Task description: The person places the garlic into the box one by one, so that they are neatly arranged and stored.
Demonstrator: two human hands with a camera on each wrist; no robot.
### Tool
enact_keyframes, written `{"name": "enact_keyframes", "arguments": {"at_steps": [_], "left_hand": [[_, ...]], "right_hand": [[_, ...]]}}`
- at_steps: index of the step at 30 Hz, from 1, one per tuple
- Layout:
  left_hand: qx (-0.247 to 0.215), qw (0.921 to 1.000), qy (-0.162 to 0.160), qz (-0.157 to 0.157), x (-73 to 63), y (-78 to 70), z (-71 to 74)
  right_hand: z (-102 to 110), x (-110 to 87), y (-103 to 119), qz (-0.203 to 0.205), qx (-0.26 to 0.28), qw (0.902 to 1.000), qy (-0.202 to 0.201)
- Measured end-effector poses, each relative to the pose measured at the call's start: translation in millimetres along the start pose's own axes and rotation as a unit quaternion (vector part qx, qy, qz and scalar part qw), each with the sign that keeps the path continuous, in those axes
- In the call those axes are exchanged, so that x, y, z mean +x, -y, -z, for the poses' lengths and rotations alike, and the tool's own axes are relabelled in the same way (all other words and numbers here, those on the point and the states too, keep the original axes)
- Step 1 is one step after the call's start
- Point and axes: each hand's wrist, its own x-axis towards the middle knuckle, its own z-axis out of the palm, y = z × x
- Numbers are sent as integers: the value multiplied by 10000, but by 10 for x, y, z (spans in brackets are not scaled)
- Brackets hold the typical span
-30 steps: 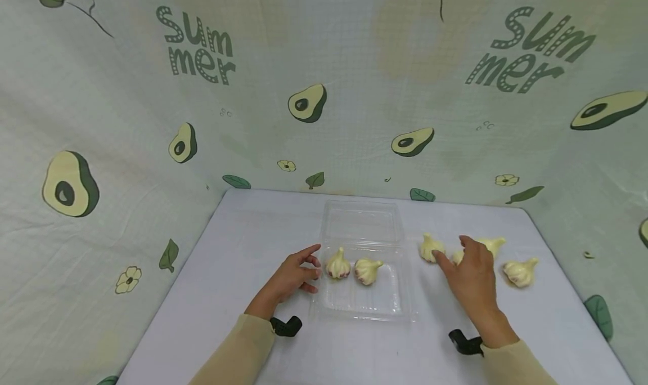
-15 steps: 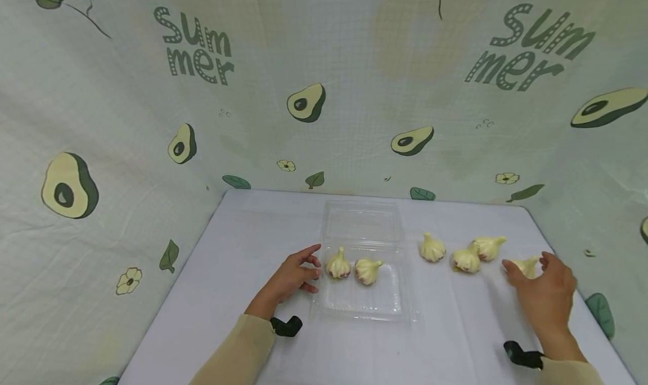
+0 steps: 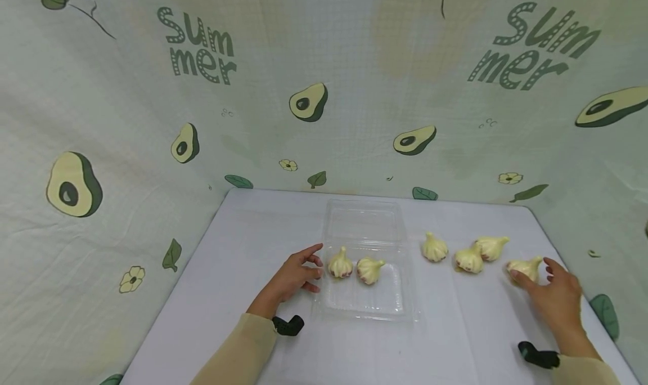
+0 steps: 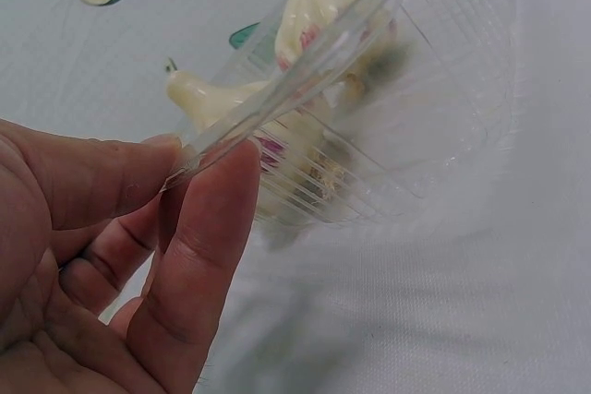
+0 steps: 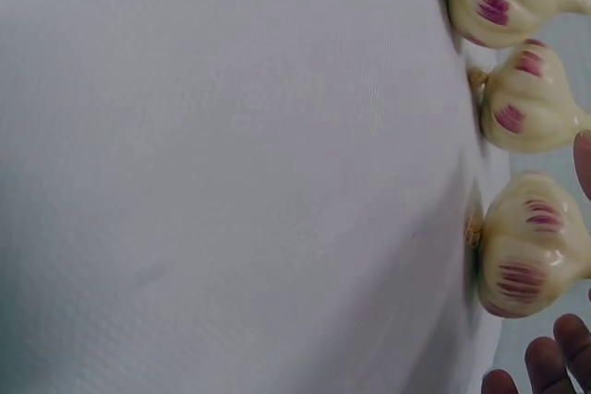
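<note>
My left hand [image 3: 292,276] pinches the rim of a clear plastic clamshell box [image 3: 354,312] between thumb and fingers, as the left wrist view shows. The box lies with its lid [image 3: 363,222] folded back. Inside sit two cream garlic bulbs, one on the left [image 3: 340,264] and one beside it [image 3: 370,271]. At the right, my right hand [image 3: 561,301] is spread around the rightmost garlic bulb [image 3: 524,269]. In the right wrist view, gaps show between this bulb [image 5: 528,251] and the fingertips [image 5: 545,357] below it.
Farther left of that bulb, two garlic bulbs lie together, a front one [image 3: 469,260] and a back one [image 3: 492,248]. A single garlic bulb [image 3: 434,247] lies nearer the box. Printed cloth [image 3: 354,120] hangs around the white table [image 3: 253,227].
My right hand has travelled right, from over the middle bulbs to the rightmost one. The left hand and the box have stayed in place.
</note>
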Motion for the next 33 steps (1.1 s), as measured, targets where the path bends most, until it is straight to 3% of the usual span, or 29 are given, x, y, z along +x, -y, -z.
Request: {"name": "enact_keyframes", "arguments": {"at_steps": [8,15,19,24,33], "left_hand": [[3,10000,6,2,2,2,-2],[30,10000,-17,-45,-4,0,-3],[41,10000,-32,-23,-2,-6,-12],[69,10000,-63,-24,-3,-14,-23],[58,9999,-60,-75,-9,-11,-22]], "right_hand": [[-45,97,-91,-266,79,9986,445],[-22,147,-155,81,-102,9982,581],[-46,125,-176,11,-134,9974,701],[-77,69,-166,-92,-59,9985,543],[-73,-99,50,558,-182,9983,59]]}}
